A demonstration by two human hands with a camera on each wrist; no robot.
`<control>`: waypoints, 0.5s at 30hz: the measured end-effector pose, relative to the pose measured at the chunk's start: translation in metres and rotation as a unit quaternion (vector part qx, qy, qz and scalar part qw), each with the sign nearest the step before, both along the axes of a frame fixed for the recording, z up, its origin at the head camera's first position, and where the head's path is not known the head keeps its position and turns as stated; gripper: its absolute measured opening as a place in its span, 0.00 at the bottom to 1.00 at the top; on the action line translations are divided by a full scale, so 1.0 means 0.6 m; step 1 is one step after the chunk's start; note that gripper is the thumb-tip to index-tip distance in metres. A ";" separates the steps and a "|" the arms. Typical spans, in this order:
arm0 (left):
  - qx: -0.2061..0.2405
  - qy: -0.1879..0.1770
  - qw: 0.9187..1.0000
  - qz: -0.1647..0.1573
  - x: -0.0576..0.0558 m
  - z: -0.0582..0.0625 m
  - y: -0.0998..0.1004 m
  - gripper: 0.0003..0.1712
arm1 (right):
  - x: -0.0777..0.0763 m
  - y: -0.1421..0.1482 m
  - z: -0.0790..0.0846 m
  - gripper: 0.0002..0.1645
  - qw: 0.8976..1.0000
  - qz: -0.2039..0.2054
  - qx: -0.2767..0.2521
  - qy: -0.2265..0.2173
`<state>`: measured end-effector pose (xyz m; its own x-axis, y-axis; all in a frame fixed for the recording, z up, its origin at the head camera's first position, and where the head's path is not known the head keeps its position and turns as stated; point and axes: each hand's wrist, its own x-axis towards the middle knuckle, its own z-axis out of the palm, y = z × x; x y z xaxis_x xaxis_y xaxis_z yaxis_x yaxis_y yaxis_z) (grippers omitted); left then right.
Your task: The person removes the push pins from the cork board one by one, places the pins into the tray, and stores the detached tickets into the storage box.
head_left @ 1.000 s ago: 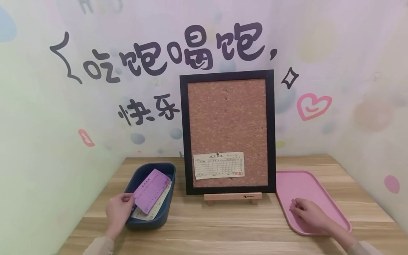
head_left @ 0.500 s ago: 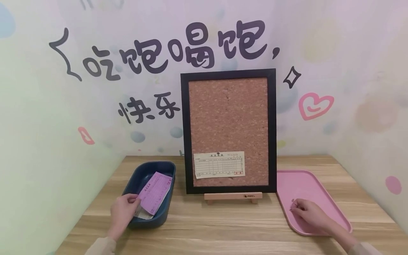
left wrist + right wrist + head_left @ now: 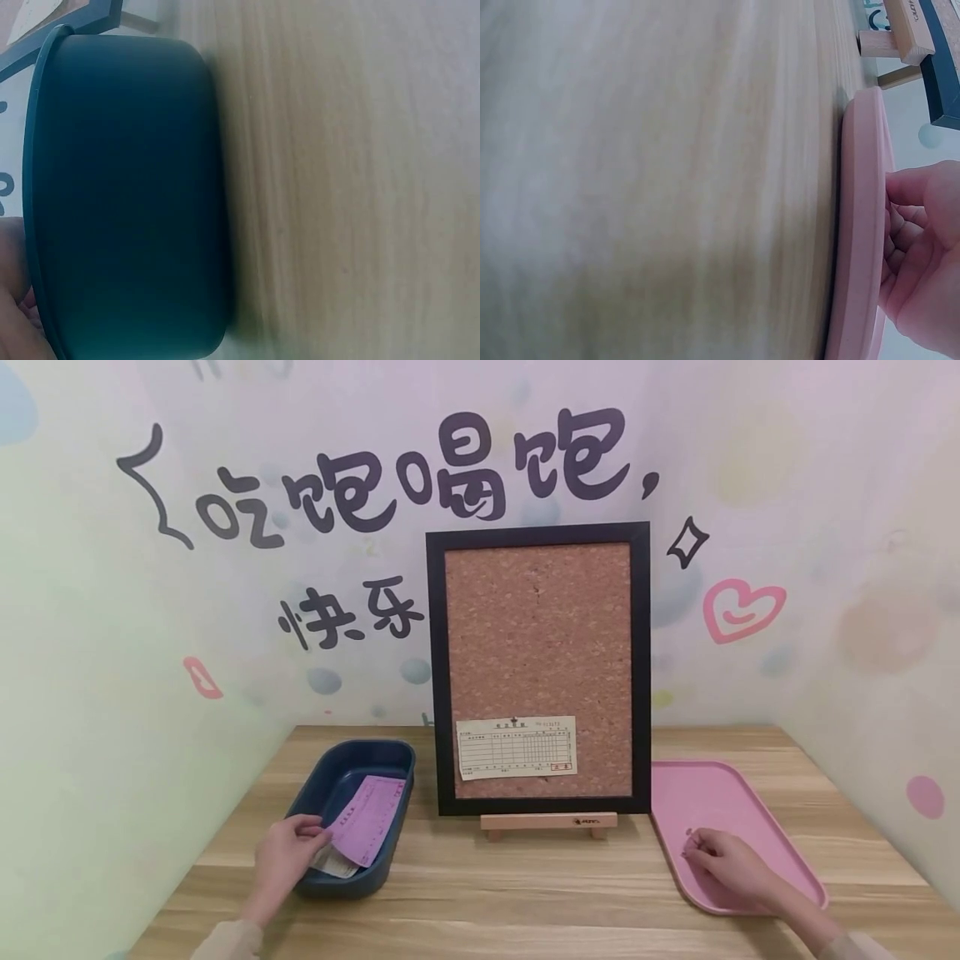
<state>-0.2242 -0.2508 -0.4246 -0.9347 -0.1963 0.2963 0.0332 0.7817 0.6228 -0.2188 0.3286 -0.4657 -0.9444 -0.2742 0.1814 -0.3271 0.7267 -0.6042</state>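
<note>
My left hand (image 3: 288, 856) is over the near left side of a dark blue basin (image 3: 348, 887). Its fingertips pinch the left edge of a purple receipt slip (image 3: 369, 820), which slants inside the basin. Part of a pale slip (image 3: 335, 862) shows beneath it. On the right, my right hand (image 3: 727, 862) rests over a pink tray (image 3: 738, 793) with fingers curled. A tiny pin-like thing (image 3: 689, 832) shows at its fingertips, too small to make out fully. In the left wrist view the basin's wall (image 3: 127, 195) hides what the fingers hold.
Between the containers a black-framed cork board (image 3: 540, 643) leans on a small wooden easel (image 3: 547, 822). A cream receipt slip (image 3: 517, 747) hangs low on the cork. The wooden table (image 3: 480, 893) runs back to a printed wall (image 3: 337, 427).
My left hand has shifted slightly right, and the purple slip has swung right and lower into the basin, covering more of the pale one. The right hand stays still.
</note>
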 end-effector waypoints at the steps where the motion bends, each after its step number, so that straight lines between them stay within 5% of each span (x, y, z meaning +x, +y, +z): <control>1: 0.000 -0.001 1.000 -0.001 0.000 0.000 0.000 0.15 | 0.000 0.000 0.000 0.04 1.000 0.000 0.000 -0.001; 15: 0.015 0.003 1.000 -0.010 -0.004 0.002 0.002 0.15 | -0.001 0.002 0.000 0.03 1.000 0.002 0.002 -0.001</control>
